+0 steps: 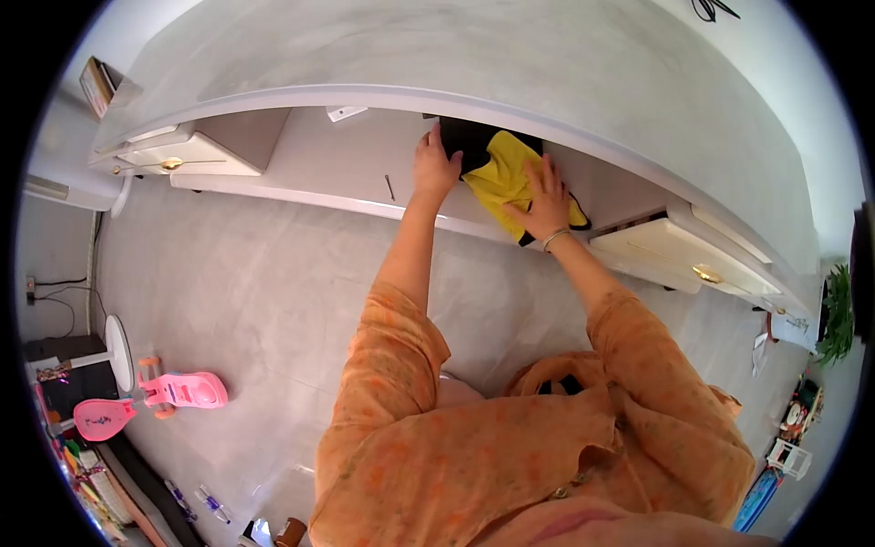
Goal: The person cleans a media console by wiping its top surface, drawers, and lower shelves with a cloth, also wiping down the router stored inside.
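A yellow cloth with black edging [498, 179] lies rumpled on the low shelf of a cabinet, hanging a little over its front edge. My right hand [545, 199] rests on it, with the fingers spread flat. Behind the cloth is a black boxy object [465, 137], partly hidden by the cabinet top; its kind cannot be made out. My left hand [436, 166] is at the left side of this black object, fingers stretched out and thumb apart.
A thin dark metal piece [389, 187] and a small white item [345, 113] lie on the shelf. Drawers with gold handles flank it, left [196, 155] and right [679, 251]. A pink child's scooter [187, 390] is on the floor. A scissors-like black object [713, 10] lies on top.
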